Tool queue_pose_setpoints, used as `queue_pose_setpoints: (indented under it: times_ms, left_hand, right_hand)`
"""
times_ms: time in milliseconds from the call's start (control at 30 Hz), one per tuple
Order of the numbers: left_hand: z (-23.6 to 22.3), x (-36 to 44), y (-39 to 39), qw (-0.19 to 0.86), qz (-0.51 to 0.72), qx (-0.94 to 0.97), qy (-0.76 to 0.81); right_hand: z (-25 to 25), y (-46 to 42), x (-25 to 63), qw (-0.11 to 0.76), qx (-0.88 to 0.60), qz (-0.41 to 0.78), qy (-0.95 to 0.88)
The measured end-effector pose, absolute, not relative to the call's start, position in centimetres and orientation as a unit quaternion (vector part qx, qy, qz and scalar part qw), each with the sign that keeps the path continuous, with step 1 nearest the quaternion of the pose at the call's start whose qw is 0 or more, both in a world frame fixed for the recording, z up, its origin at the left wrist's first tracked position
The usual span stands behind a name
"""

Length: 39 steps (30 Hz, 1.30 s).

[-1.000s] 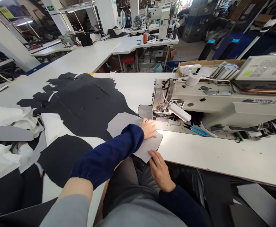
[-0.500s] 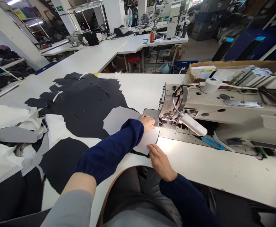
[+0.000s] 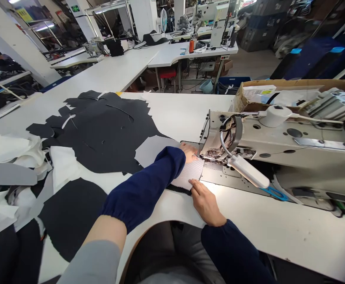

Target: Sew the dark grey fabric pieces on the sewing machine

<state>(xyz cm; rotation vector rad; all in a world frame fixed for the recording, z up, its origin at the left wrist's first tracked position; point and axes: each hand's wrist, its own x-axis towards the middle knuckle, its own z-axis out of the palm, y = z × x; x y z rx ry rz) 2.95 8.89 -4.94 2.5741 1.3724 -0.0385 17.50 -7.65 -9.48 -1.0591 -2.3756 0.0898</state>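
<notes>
A light grey fabric piece (image 3: pixel 151 152) with a dark underside lies on the white table, its right edge at the needle area of a sewing machine (image 3: pixel 216 154). My left hand (image 3: pixel 189 152) rests on it close beside the presser foot, fingers laid on the cloth; the fingertips are partly hard to make out. Nearer to me, my right hand (image 3: pixel 205 202) pinches the front corner of the same piece between thumb and fingers. A lit white lamp (image 3: pixel 247 170) on a bent neck shines over the stitching spot.
Several black fabric pieces (image 3: pixel 101 130) are spread behind and left of my left arm. White and grey scraps (image 3: pixel 9 157) pile up at far left, by another black piece (image 3: pixel 71 215). Blue-handled scissors (image 3: pixel 275 193) lie under the machine arm. A cardboard box (image 3: pixel 243 98) stands behind it.
My view has shifted a little. The grey fabric piece and both hands appear slightly farther right, while the black pieces appear slightly farther left. Both hands keep their places on the cloth.
</notes>
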Motion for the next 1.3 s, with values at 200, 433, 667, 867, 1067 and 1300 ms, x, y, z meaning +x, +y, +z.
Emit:
queue_pose_setpoints:
  times_ms: [200, 433, 667, 867, 1067, 1300]
  left_hand:
    - [-4.5, 3.3, 9.1, 0.126, -0.04, 0.874, 0.468]
    - [-3.5, 2.8, 7.4, 0.096, -0.018, 0.886, 0.454]
    - [-3.0, -2.2, -0.6, 0.155, -0.057, 0.953, 0.253]
    - [-3.8, -2.2, -3.1, 0.104, -0.072, 0.958, 0.257]
    - [-3.5, -0.8, -4.3, 0.098, -0.092, 0.94, 0.314]
    - [-3.8, 0.7, -3.4, 0.091, -0.103, 0.923, 0.359]
  right_hand:
    - [-9.3, -7.6, 17.5, 0.249, -0.387, -0.015, -0.888]
    - [-9.7, -7.4, 18.0, 0.24, -0.373, -0.046, -0.895]
    - [-8.3, -9.7, 16.8, 0.245, -0.46, -0.03, -0.853]
    - [-8.7, -11.6, 15.0, 0.301, -0.472, -0.001, -0.829]
    - [-8.7, -11.4, 15.9, 0.26, -0.425, -0.039, -0.866]
    - [-9.1, -9.8, 17.1, 0.272, -0.412, -0.056, -0.868]
